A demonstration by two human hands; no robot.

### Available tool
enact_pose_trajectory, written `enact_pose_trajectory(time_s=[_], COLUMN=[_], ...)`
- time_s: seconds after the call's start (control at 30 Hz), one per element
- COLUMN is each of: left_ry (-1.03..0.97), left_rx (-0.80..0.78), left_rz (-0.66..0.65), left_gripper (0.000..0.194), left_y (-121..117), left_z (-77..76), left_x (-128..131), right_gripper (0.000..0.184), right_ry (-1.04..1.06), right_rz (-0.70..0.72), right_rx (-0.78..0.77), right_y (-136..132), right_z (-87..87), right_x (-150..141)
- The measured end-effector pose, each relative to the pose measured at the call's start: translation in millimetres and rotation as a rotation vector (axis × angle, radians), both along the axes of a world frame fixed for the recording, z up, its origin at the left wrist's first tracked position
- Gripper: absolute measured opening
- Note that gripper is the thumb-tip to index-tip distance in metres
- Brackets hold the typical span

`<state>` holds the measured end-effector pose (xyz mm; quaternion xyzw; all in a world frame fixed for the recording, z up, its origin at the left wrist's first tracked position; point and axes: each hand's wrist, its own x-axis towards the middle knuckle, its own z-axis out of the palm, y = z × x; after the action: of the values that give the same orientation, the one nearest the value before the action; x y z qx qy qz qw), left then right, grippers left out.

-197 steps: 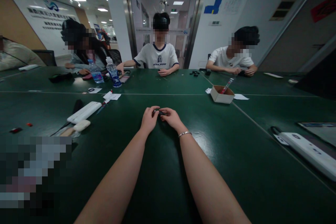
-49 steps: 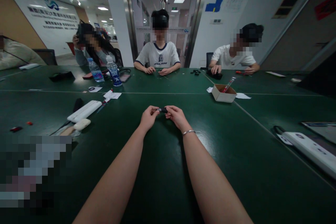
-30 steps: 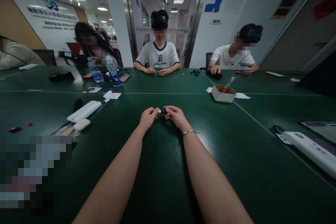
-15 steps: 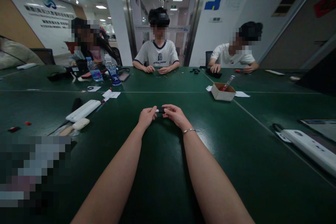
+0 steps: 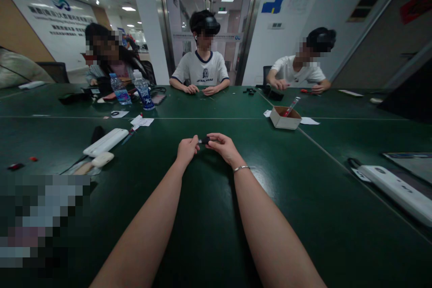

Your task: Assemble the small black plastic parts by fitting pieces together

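Both my hands meet above the table's middle around a small black piece with a silver end (image 5: 204, 141). My left hand (image 5: 187, 149) pinches the silver end between thumb and fingers. On the other side, my right hand (image 5: 223, 147) is closed on the black end with its thumb and fingertips. The piece lies roughly level between them; its exact kind is too small to make out, and its ends are partly covered by fingers.
The green table (image 5: 209, 198) bears a small open box (image 5: 285, 120) with a tube in it, a white power bank (image 5: 106, 142), two bottles (image 5: 144, 91) and a white device (image 5: 394, 189) at right. Several people sit opposite, including one in a white shirt (image 5: 204, 69).
My hands keep their hold on the black piece, and the whole view has shifted slightly. Across the table at right, a co-worker's hand has lifted a little off a black item.
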<state>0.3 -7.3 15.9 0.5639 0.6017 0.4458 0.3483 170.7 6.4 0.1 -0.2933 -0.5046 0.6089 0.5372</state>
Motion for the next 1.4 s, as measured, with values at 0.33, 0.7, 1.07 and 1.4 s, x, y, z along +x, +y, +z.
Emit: enact_pose_trajectory(time_s=[0.33,0.7,1.07,1.4], left_ry=[-0.029,0.028,-0.128,-0.268], left_rx=[-0.056,0.045,0.116,0.200], left_rz=[0.040,0.026,-0.090,-0.142], left_gripper=[0.053,0.055,0.040,0.024], left_y=[6,-2,1,3], left_z=[-0.8,-4.2,-10.6,-8.2], left_x=[1,6,4,5], right_gripper=[0.038,0.037,0.033,0.030], right_ry=[-0.069,0.038,0.035,0.046], right_rz=[-0.041,0.010,-0.035,-0.040], right_rx=[0.016,-0.111,-0.145,-0.150], right_y=[-3,-5,-5,-3], right_z=[4.3,8.4,8.9,7.1], right_x=[1,4,4,4])
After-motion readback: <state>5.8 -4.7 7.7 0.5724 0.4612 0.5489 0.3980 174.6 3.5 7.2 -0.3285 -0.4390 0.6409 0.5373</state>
